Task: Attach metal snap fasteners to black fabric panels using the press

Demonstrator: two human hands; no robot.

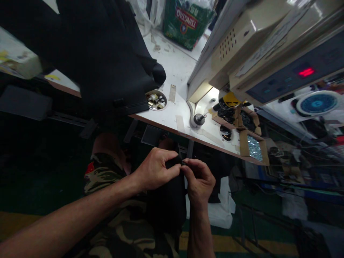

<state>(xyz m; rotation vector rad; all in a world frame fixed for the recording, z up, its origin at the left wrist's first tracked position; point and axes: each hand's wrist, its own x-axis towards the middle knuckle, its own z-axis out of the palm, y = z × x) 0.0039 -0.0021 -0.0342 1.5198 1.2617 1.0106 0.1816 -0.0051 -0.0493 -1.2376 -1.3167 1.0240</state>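
My left hand and my right hand meet below the table's edge, above my lap. Both are closed in a pinch on the top of a piece of black fabric that hangs down between them over my camouflage trousers. The fingertips of the two hands almost touch at the fabric's upper edge. What, if anything, lies inside the pinch besides the fabric is too small to see.
A white worktable bears a pile of black fabric, a round dish of small metal parts, cardboard boxes of fittings and a press machine with a lit red display. A green bag stands behind.
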